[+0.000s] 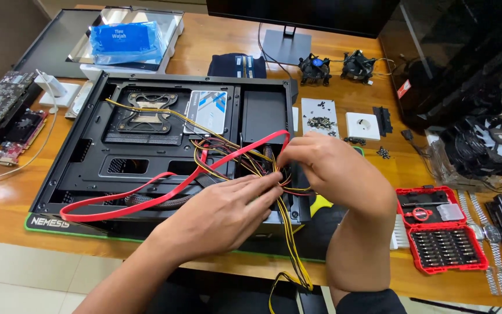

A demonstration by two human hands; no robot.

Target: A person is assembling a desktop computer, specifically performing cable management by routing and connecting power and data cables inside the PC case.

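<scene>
Pinching a red flat cable (146, 195) that runs leftward across the black computer case (88, 145), right hand (326, 166) and left hand (228, 212) grip it; fingertips seem partly hidden among wires.

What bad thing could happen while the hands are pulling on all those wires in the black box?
The left hand and right hand both pinch the yellow and black wires where the red flat cable loops through them, so a hard tug might knot them or pull a plug loose. The wires also bend over the edge of the black computer case, which might scrape them. The small screws lie loose nearby and could get knocked off.
</scene>
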